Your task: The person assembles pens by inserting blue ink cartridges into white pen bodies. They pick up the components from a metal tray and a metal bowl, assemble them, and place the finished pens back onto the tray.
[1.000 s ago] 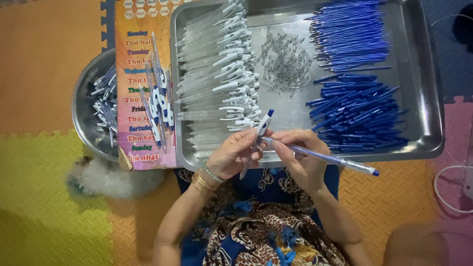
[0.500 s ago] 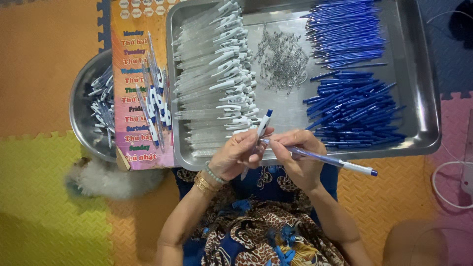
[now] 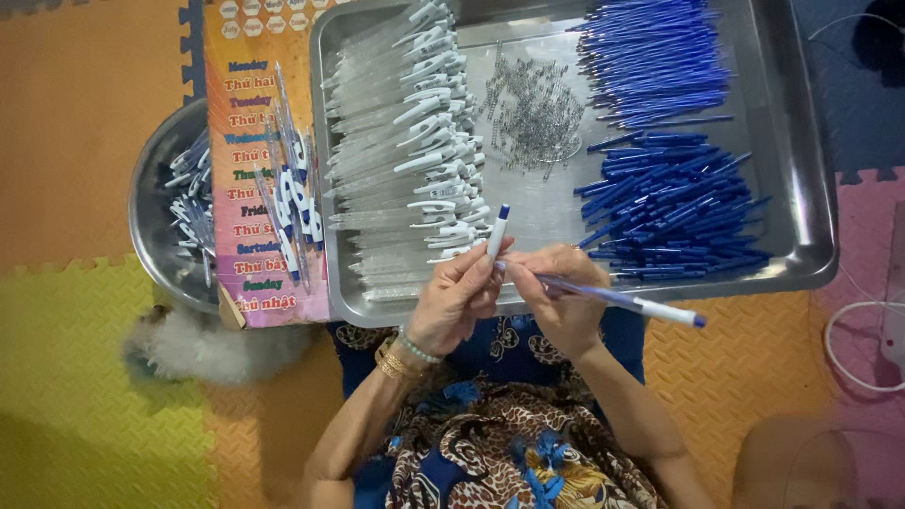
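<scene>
Head view, left hand (image 3: 459, 297) lifted white cap (image 3: 497, 231), right hand (image 3: 556, 297) still gripping pen (image 3: 613, 299)

Hands: two, the left hand (image 3: 459, 300) and the right hand (image 3: 556, 292).
Steel tray (image 3: 801, 170): one.
Round steel bowl (image 3: 151, 217): one, left of the tray.
Chart board (image 3: 247, 94): one, between bowl and tray.
Heaps in the tray: four, namely clear barrels (image 3: 377, 151), springs (image 3: 537, 113), and two heaps of blue refills (image 3: 650, 57) (image 3: 674, 212); pieces too many to count.
Pen parts in hand: two, a white-tipped piece (image 3: 497, 232) and a long blue pen (image 3: 613, 297).
Bracelets (image 3: 401, 351): several, number unclear.
</scene>
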